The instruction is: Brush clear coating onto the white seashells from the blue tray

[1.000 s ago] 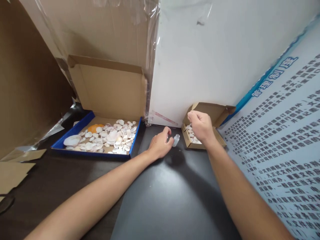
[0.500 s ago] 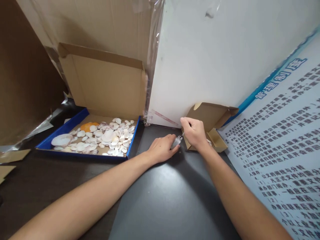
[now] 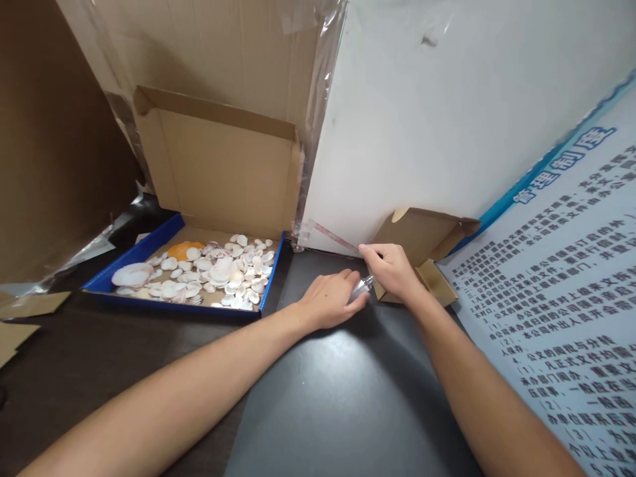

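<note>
My left hand (image 3: 332,301) is closed around a small clear bottle (image 3: 360,288), which leans toward the right just above the grey mat (image 3: 318,411). Its narrow shiny neck sticks out past my fingers. Beside that neck, my right hand (image 3: 390,268) is closed in a pinch, thumb and forefinger together; whatever it grips is hidden by the fingers. Just behind my right hand stands an open small cardboard box (image 3: 437,285), its lid raised. To the left of my left hand, seashells (image 3: 221,270) fill a blue-edged tray (image 3: 273,281).
A cardboard lid (image 3: 228,165) stands upright behind the tray. White board (image 3: 397,119) and a large cardboard sheet (image 3: 209,46) wall off the back. A printed poster (image 3: 561,298) slopes along the right. Cardboard scraps (image 3: 34,305) lie at the far left.
The whole view has shifted slightly, so things appear a little further right. My right hand has come down a bit beside the bottle's neck. My left hand keeps its hold on the bottle.
</note>
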A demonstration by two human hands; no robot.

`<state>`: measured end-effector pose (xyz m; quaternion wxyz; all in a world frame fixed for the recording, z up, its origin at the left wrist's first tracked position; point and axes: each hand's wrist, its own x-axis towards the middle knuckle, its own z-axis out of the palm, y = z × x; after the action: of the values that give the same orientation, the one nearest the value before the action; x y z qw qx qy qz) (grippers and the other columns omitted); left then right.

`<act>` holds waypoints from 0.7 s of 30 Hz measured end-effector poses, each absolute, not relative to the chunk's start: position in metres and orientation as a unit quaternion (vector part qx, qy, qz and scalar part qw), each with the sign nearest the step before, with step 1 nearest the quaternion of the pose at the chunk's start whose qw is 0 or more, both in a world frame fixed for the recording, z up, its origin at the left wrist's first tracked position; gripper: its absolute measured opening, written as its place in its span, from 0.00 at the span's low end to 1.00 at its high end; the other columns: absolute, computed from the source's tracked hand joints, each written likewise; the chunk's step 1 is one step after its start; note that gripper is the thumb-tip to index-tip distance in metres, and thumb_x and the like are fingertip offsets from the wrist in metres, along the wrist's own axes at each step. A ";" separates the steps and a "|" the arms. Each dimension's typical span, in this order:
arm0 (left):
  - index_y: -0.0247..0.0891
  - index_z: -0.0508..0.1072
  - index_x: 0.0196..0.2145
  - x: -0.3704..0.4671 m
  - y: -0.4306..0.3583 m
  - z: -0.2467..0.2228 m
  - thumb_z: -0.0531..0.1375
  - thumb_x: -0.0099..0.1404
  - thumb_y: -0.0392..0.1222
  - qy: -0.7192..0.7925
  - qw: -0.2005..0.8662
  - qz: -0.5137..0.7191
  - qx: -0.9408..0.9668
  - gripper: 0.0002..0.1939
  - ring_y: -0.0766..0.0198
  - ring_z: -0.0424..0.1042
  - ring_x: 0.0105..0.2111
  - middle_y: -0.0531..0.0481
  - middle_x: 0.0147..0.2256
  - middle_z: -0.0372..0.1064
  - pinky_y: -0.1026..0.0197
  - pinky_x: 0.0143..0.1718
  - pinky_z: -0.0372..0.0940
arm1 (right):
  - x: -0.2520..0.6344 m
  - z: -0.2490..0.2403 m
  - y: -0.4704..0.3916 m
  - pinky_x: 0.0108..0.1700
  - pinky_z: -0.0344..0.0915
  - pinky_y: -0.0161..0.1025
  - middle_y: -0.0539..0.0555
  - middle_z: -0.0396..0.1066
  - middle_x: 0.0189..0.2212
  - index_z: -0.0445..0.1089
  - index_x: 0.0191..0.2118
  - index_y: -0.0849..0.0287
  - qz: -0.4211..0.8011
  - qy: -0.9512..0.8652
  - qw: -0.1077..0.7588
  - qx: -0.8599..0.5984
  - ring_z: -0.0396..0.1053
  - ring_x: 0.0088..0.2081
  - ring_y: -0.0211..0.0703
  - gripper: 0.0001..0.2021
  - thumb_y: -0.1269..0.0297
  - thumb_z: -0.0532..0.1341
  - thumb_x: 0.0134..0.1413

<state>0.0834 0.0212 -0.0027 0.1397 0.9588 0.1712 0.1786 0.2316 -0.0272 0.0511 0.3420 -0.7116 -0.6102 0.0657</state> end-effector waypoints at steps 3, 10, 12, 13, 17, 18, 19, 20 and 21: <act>0.38 0.64 0.40 0.084 0.019 -0.002 0.44 0.71 0.53 0.162 0.137 0.173 0.962 0.17 0.55 0.72 0.37 0.45 0.40 0.70 0.55 0.36 0.65 | 0.233 0.050 -0.025 0.25 0.42 0.34 0.47 0.42 0.17 0.46 0.18 0.58 0.091 -0.585 0.334 -0.734 0.44 0.22 0.33 0.21 0.53 0.51 0.56; 0.38 0.63 0.39 0.084 0.019 -0.002 0.46 0.70 0.52 0.151 0.138 0.181 0.962 0.15 0.56 0.71 0.36 0.45 0.39 0.69 0.56 0.36 0.65 | 0.236 0.049 -0.024 0.24 0.42 0.34 0.46 0.44 0.15 0.51 0.17 0.58 0.123 -0.580 0.348 -0.726 0.45 0.20 0.32 0.21 0.52 0.51 0.55; 0.38 0.63 0.38 0.084 0.020 -0.003 0.46 0.70 0.52 0.153 0.143 0.182 0.961 0.15 0.56 0.71 0.35 0.46 0.39 0.69 0.56 0.36 0.64 | 0.236 0.049 -0.024 0.24 0.42 0.33 0.46 0.44 0.15 0.52 0.17 0.59 0.130 -0.582 0.353 -0.721 0.45 0.20 0.32 0.21 0.51 0.51 0.55; 0.38 0.63 0.38 0.084 0.020 -0.003 0.46 0.70 0.53 0.154 0.144 0.182 0.960 0.15 0.56 0.71 0.35 0.46 0.38 0.70 0.56 0.35 0.64 | 0.237 0.049 -0.024 0.24 0.42 0.33 0.46 0.44 0.15 0.52 0.17 0.59 0.133 -0.582 0.355 -0.719 0.45 0.20 0.32 0.21 0.51 0.51 0.55; 0.39 0.63 0.37 0.084 0.021 -0.003 0.47 0.70 0.53 0.153 0.148 0.190 0.958 0.15 0.57 0.71 0.34 0.47 0.37 0.70 0.56 0.34 0.62 | 0.238 0.047 -0.022 0.24 0.41 0.34 0.45 0.45 0.15 0.52 0.17 0.59 0.142 -0.583 0.368 -0.710 0.45 0.20 0.32 0.22 0.51 0.52 0.56; 0.39 0.63 0.37 0.084 0.021 -0.003 0.47 0.70 0.52 0.153 0.149 0.192 0.958 0.15 0.57 0.70 0.34 0.47 0.37 0.70 0.57 0.34 0.62 | 0.239 0.046 -0.022 0.24 0.42 0.34 0.45 0.45 0.14 0.52 0.17 0.59 0.145 -0.584 0.372 -0.707 0.45 0.20 0.32 0.22 0.51 0.52 0.56; 0.39 0.63 0.37 0.084 0.021 -0.002 0.47 0.70 0.52 0.155 0.151 0.194 0.957 0.15 0.57 0.70 0.33 0.48 0.37 0.70 0.57 0.33 0.62 | 0.239 0.045 -0.022 0.23 0.42 0.33 0.45 0.45 0.15 0.52 0.18 0.58 0.147 -0.585 0.376 -0.703 0.45 0.20 0.31 0.22 0.51 0.52 0.56; 0.39 0.63 0.36 0.084 0.021 -0.002 0.48 0.69 0.52 0.156 0.154 0.195 0.956 0.14 0.57 0.70 0.33 0.48 0.36 0.70 0.57 0.33 0.61 | 0.239 0.045 -0.021 0.23 0.42 0.33 0.45 0.45 0.15 0.51 0.18 0.58 0.149 -0.586 0.381 -0.700 0.45 0.20 0.31 0.22 0.51 0.52 0.56; 0.39 0.63 0.36 0.084 0.021 -0.001 0.48 0.69 0.52 0.158 0.157 0.196 0.955 0.14 0.57 0.70 0.33 0.48 0.36 0.70 0.57 0.33 0.61 | 0.239 0.045 -0.022 0.23 0.42 0.33 0.45 0.45 0.15 0.50 0.18 0.58 0.150 -0.587 0.387 -0.695 0.45 0.20 0.31 0.22 0.50 0.52 0.57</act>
<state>0.0840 0.0211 -0.0013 0.1573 0.9549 0.1581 0.1959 0.2395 -0.0216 0.0449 0.3871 -0.6951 -0.5870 0.1498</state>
